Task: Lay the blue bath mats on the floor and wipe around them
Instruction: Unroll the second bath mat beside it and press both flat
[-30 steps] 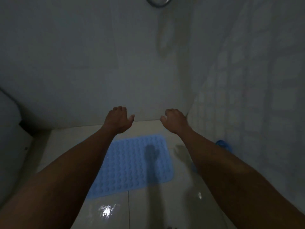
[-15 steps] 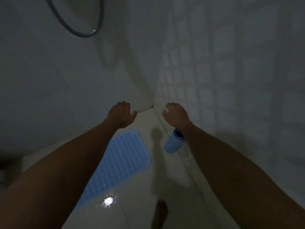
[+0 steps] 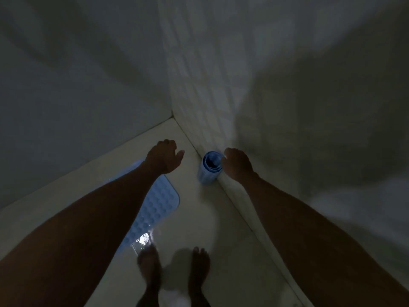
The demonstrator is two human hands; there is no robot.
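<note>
floor (image 3: pixel 205 218) pretty dim from my end | flat mat (image 3: pixel 152 209) spread along the left wall edge, half under my left arm | rolled mat (image 3: pixel 209 168) standing at the right wall edge near the corner | right hand (image 3: pixel 238 166) right beside its top, fingers curled, grip unclear | left hand (image 3: pixel 164 156) loosely open, holding nothing

blue bath mats: 2 – 1 flat mat (image 3: pixel 155 209), 1 rolled mat (image 3: pixel 209 171) | hands: 2 – left hand (image 3: pixel 164 156), right hand (image 3: pixel 238 165) | bare feet: 2 (image 3: pixel 150 269) | walls: 2 (image 3: pixel 77 96)
</note>
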